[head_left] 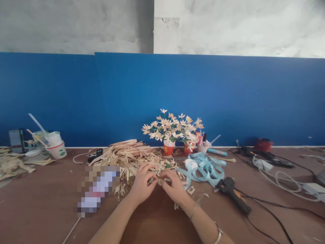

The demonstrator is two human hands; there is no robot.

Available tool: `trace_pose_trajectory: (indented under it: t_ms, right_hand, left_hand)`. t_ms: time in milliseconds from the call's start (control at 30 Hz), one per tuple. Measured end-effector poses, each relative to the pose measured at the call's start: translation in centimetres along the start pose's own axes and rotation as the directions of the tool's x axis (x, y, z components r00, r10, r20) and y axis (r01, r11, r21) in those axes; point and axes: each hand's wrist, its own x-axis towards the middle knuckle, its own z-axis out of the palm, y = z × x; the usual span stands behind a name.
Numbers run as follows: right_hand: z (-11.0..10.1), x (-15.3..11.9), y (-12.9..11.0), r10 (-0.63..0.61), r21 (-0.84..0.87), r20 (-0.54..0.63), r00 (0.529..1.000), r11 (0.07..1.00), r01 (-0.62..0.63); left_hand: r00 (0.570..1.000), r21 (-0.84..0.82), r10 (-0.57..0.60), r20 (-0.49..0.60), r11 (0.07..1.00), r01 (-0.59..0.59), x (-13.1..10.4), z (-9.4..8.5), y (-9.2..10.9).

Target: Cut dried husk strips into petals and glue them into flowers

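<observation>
My left hand (143, 181) and my right hand (174, 185) meet at the middle of the table, thumbs and forefingers pinched together. Between their fingertips is a small pale piece (159, 182) that looks like dried husk; its shape is mostly hidden. Just beyond the hands spreads a heap of dried husk strips (127, 152), pale and curled. Light blue ribbon (205, 169) lies in loose loops to the right of my right hand. Pale flowers on green stems (167, 127) stand in red paper cups (168, 149) behind the heap.
A black glue gun (235, 196) with its cable lies at the right, near white and black cords (276, 179). A blurred-out phone-like object (98, 193) lies left of my hands. White cups (57, 149) stand far left. A blue partition (122, 95) closes off the back.
</observation>
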Motion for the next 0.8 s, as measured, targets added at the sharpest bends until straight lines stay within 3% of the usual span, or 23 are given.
trace_pose_trajectory:
  t_ms: [233,600,800]
  right_hand:
    - [0.3,-0.2,0.7,-0.131,-0.128,0.019,0.991,0.983,0.132]
    - [0.8,-0.3,-0.5,-0.055,-0.317,-0.119,0.991,0.948,0.014]
    - [0.1,0.0,0.7,-0.015,-0.374,-0.25,0.968,0.924,-0.082]
  left_hand:
    - [0.999,-0.002,-0.035,0.002,0.999,0.035,-0.1,0.8,0.0]
    - [0.988,0.088,-0.039,-0.151,0.995,0.052,-0.2,2.0,1.2]
    - [0.952,0.088,-0.137,-0.274,0.982,0.167,-0.1,2.1,0.5]
